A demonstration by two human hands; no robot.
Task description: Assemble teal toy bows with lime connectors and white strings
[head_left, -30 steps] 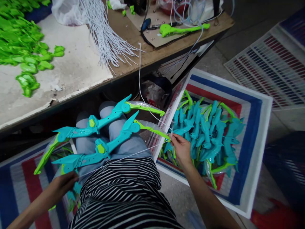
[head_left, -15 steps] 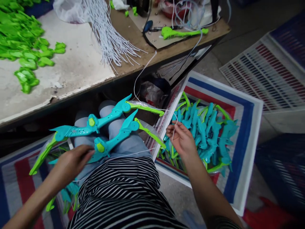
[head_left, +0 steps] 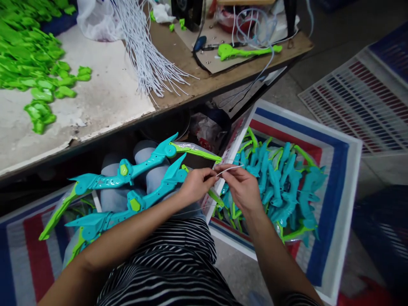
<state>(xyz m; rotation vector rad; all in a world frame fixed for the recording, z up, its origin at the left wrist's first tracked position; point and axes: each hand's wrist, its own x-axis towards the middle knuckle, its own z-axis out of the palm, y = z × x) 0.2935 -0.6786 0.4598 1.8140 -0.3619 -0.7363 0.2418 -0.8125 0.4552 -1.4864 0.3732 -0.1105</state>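
Two teal toy bows with lime-green tips lie across my lap, the far toy bow (head_left: 146, 163) and the near toy bow (head_left: 149, 190). Between my two hands runs a thin white cord (head_left: 230, 169), its free end pointing right. My left hand (head_left: 199, 182) pinches the cord just above the near bow's right tip. Close beside it, my right hand (head_left: 244, 187) grips the same cord with thumb and fingers, over the edge of the right crate. My left hand covers part of the near bow's green tip.
On the right, a striped crate (head_left: 331, 212) holds several teal bows (head_left: 276, 178); another striped crate (head_left: 35, 238) stands at the left. The workbench (head_left: 105, 80) carries white cords (head_left: 153, 63), green plastic parts (head_left: 41, 93) and a green arm piece (head_left: 248, 51).
My left hand has moved right, from the near bow's left part to the cord beside my right hand. The cord that hung from the bench edge is now drawn in at my hands.
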